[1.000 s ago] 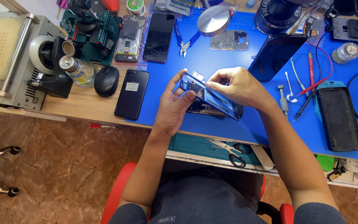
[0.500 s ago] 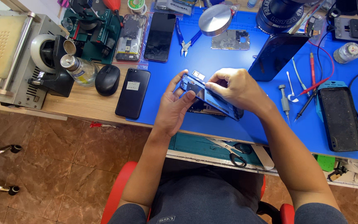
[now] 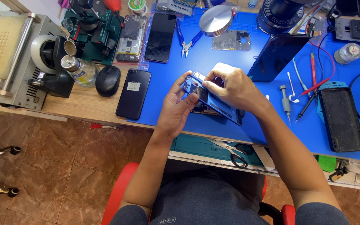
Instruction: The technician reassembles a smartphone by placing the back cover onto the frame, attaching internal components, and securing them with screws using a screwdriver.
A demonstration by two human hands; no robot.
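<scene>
My left hand (image 3: 176,109) and right hand (image 3: 229,86) both grip the blue phone (image 3: 213,101), tilted above the blue mat (image 3: 176,79). A black phone (image 3: 133,93) lies left; a mouse (image 3: 107,80) farther left; scissors (image 3: 230,152) nearer.

A glossy blue phone shell (image 3: 213,100) is seen above a matt blue rubbery mat (image 3: 230,54); the bench (image 3: 76,104) edge is pale wood, the disc (image 3: 216,20) brushed metal.
</scene>
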